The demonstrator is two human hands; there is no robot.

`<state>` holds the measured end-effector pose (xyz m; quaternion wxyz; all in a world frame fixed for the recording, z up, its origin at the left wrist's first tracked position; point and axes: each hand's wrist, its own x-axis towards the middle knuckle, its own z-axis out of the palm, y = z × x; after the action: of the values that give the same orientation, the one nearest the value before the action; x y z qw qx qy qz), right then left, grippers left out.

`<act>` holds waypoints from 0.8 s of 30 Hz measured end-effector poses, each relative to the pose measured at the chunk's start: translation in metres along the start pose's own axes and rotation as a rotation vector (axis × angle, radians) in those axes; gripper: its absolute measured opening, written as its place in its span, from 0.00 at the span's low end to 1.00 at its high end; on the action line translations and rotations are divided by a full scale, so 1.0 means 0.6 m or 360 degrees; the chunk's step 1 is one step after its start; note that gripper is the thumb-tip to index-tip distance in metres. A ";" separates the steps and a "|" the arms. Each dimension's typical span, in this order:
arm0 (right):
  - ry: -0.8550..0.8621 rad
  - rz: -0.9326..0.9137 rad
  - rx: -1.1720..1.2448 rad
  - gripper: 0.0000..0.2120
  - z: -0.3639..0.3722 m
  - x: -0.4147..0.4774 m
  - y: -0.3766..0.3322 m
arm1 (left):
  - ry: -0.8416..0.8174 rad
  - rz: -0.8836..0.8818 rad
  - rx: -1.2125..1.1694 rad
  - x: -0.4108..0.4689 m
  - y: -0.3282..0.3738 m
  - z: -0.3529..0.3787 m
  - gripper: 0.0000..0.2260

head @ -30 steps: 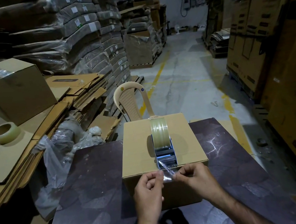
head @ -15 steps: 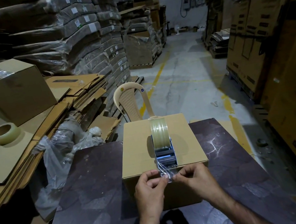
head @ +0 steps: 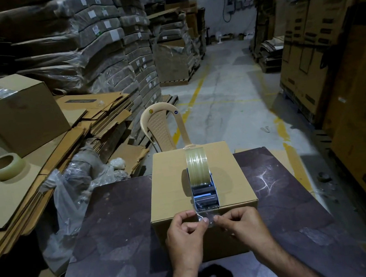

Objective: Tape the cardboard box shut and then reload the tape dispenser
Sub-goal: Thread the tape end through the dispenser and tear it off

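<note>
Tape end [head: 204, 218] lower over box edge.

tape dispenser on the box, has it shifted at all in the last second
No. The tape dispenser sits at the same spot on the box top, its front just behind the near edge; only the fingers working the tape end moved.

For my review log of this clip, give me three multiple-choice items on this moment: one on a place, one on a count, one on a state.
1. Where does the tape dispenser stand?
A. on the cardboard box
B. on the chair
C. on the floor

2. How many tape rolls show?
A. one
B. two
C. four

3. What are the hands doing?
A. resting flat on the table
B. lifting the box
C. pinching the loose tape end

Answers:
1 A: it sits upright on top of the cardboard box.
2 B: one in the dispenser, a spare roll on the flat cardboard at left.
3 C: left hand and right hand pinch the tape end at the box's near edge.
</note>
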<state>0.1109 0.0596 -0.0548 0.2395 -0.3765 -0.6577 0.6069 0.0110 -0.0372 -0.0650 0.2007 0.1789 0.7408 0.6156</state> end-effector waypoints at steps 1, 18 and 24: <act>0.0009 0.0022 0.0056 0.10 0.002 -0.002 0.000 | 0.0002 -0.0001 0.0006 0.001 0.000 0.000 0.12; 0.0185 0.0168 0.0446 0.17 0.011 -0.007 -0.007 | 0.0001 -0.0024 -0.0096 0.002 -0.004 0.006 0.12; 0.0286 0.0176 0.0536 0.17 0.020 0.001 -0.004 | -0.0017 -0.0047 -0.0101 0.000 -0.003 0.004 0.12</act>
<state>0.1010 0.0525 -0.0544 0.3231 -0.4192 -0.5011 0.6846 0.0124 -0.0355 -0.0670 0.2193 0.1646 0.7223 0.6349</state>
